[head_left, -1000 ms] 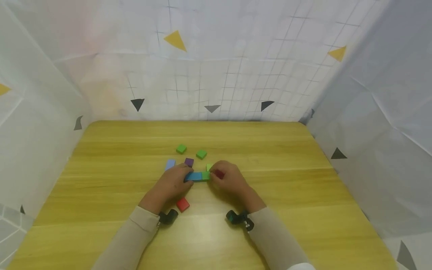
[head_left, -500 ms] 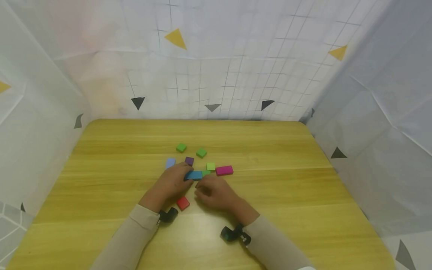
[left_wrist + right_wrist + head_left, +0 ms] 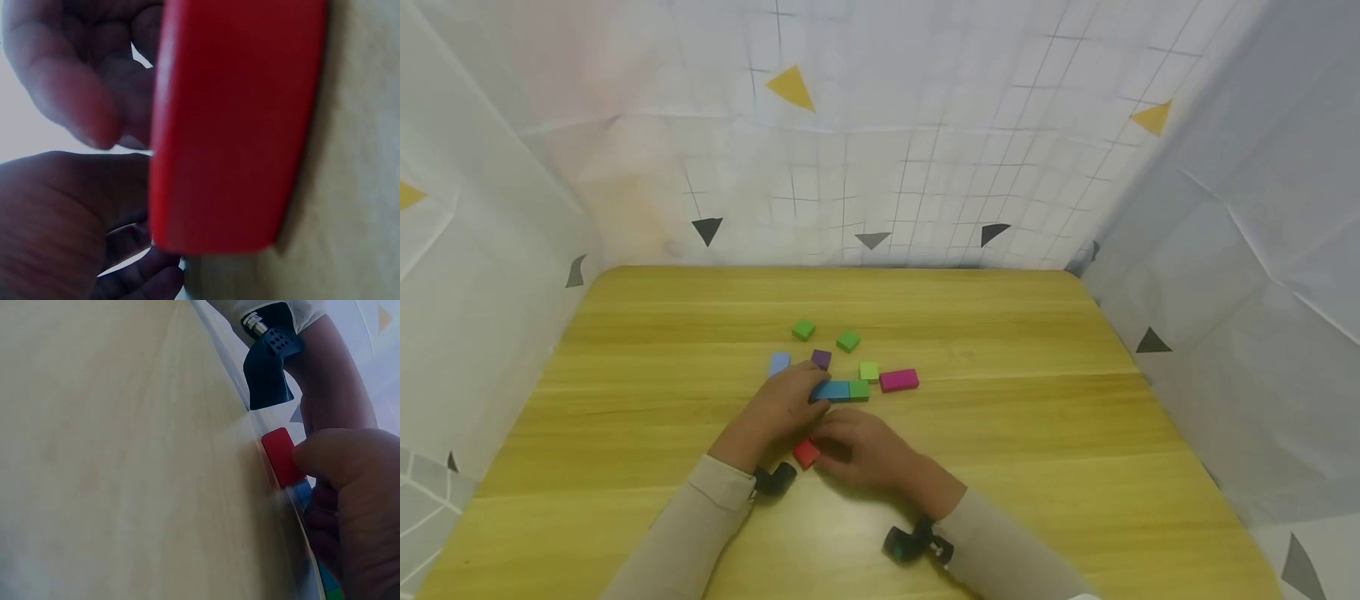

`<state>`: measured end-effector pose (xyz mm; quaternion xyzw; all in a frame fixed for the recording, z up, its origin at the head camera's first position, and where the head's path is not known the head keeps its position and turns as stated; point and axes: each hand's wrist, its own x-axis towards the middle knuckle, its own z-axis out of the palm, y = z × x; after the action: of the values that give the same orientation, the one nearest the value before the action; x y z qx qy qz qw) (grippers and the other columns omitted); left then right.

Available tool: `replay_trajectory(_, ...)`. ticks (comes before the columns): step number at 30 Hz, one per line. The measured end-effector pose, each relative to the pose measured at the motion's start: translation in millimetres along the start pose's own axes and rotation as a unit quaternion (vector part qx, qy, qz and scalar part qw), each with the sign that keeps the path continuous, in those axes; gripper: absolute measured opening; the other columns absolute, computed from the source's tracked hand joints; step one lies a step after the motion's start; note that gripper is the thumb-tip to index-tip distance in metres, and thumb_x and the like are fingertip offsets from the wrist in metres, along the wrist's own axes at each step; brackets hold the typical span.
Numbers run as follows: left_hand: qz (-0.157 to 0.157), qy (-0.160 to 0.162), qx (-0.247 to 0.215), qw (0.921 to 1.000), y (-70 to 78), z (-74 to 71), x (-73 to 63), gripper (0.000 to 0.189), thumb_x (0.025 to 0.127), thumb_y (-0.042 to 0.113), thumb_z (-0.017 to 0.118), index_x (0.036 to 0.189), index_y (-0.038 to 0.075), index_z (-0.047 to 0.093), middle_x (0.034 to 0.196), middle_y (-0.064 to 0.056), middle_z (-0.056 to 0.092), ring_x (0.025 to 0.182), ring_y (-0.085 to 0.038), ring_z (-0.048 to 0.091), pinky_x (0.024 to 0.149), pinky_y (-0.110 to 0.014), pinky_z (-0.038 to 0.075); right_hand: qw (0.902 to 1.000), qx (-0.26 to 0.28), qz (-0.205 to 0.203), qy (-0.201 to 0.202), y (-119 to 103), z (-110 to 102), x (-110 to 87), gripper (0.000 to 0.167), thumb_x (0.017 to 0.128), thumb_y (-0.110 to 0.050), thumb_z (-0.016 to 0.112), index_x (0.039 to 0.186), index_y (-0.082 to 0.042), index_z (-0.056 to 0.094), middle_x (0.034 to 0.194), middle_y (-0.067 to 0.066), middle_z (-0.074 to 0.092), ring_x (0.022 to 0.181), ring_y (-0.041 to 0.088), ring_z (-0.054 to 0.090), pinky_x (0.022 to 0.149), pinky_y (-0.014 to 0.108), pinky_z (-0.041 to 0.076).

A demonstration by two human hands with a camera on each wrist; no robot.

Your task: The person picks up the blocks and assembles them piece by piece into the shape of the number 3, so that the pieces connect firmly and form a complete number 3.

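Observation:
My left hand [image 3: 784,402] holds the left end of a blue block [image 3: 833,391] on the wooden table. A green block [image 3: 859,390] sits end to end with the blue one on its right. Below them, my right hand [image 3: 867,450] has its thumb and forefinger at a red block [image 3: 806,453]. In the right wrist view, the thumb [image 3: 319,453] meets the edge of the red block [image 3: 280,453]. The red block [image 3: 231,125] fills much of the left wrist view, partly covering the fingers behind it.
Behind the row lie a lime block [image 3: 868,372], a magenta block [image 3: 899,380], a purple block [image 3: 822,359] and a light blue block [image 3: 779,362], partly covered by the left hand. Two green blocks, one at the left [image 3: 803,330] and another [image 3: 848,341], lie farther back.
My right hand has let go of the magenta block, leaving it beside the lime block, and has moved left and nearer to the red block. The left hand stays on the blue block.

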<state>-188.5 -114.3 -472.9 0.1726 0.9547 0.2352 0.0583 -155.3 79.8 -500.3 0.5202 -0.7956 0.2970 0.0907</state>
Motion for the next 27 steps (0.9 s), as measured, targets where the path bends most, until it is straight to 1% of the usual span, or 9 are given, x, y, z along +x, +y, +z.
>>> replay_trajectory(3,0.000,-0.001,0.007,1.0000,0.2,-0.3,0.0,0.038,0.091,0.022,0.066,0.125,0.006,0.065,0.121,-0.003,0.063,0.107,-0.018,0.059,0.098,-0.039,0.051,0.9998,-0.010,0.001,-0.017,-0.5,0.4,-0.1,0.036,0.089,-0.023,0.073,0.123,-0.012,0.068,0.126,0.000,0.066,0.121,0.011,0.059,0.107,0.022,0.042)
replay_trajectory(7,0.007,0.000,0.009,0.9999,0.7,-0.9,-0.1,0.038,0.091,0.022,0.068,0.124,0.005,0.065,0.117,-0.003,0.063,0.101,-0.018,0.058,0.095,-0.038,0.052,0.9991,-0.017,0.002,-0.039,-0.2,1.4,0.0,0.037,0.090,-0.023,0.072,0.125,-0.012,0.067,0.129,-0.001,0.064,0.123,0.010,0.056,0.109,0.021,0.040)
replay_trajectory(10,0.012,0.001,0.008,0.9999,0.2,-0.8,-0.2,0.037,0.090,0.022,0.069,0.122,0.004,0.065,0.114,-0.003,0.063,0.098,-0.018,0.057,0.092,-0.038,0.052,0.9989,-0.016,-0.004,-0.044,-1.2,0.8,0.3,0.037,0.090,-0.022,0.072,0.125,-0.011,0.068,0.129,0.000,0.064,0.124,0.011,0.056,0.110,0.021,0.039)
replay_trajectory(13,0.012,0.000,0.007,0.9999,0.3,-0.6,0.0,0.038,0.090,0.022,0.069,0.123,0.004,0.064,0.114,-0.003,0.062,0.097,-0.017,0.057,0.092,-0.038,0.052,0.9987,-0.020,-0.014,-0.045,-2.8,-0.7,0.7,0.035,0.090,-0.020,0.072,0.124,-0.010,0.068,0.129,0.002,0.064,0.123,0.012,0.057,0.109,0.021,0.040)
replay_trajectory(18,0.012,0.002,0.003,0.9999,0.0,-0.5,-0.8,0.037,0.091,0.022,0.066,0.124,0.005,0.064,0.113,-0.002,0.062,0.095,-0.017,0.056,0.091,-0.037,0.052,0.9981,-0.022,-0.006,-0.057,-4.6,-1.8,1.3,0.031,0.092,-0.020,0.070,0.121,-0.011,0.070,0.126,0.001,0.066,0.120,0.011,0.058,0.107,0.020,0.042)
replay_trajectory(21,0.014,0.003,0.003,0.9999,-1.0,-0.3,-1.4,0.038,0.091,0.022,0.065,0.126,0.006,0.063,0.115,-0.002,0.062,0.098,-0.017,0.056,0.093,-0.037,0.052,0.9980,-0.023,-0.004,-0.059,-4.8,-1.5,1.4,0.029,0.092,-0.021,0.070,0.120,-0.011,0.071,0.125,0.000,0.066,0.119,0.011,0.058,0.106,0.020,0.042)
replay_trajectory(27,0.014,0.007,0.001,0.9999,-1.2,0.6,-3.2,0.043,0.092,0.024,0.065,0.130,0.005,0.061,0.124,-0.005,0.062,0.109,-0.020,0.058,0.100,-0.041,0.050,0.9984,-0.029,-0.007,-0.049,-3.7,0.0,-0.1,0.028,0.091,-0.023,0.070,0.117,-0.012,0.072,0.120,-0.001,0.068,0.115,0.010,0.060,0.104,0.019,0.044)
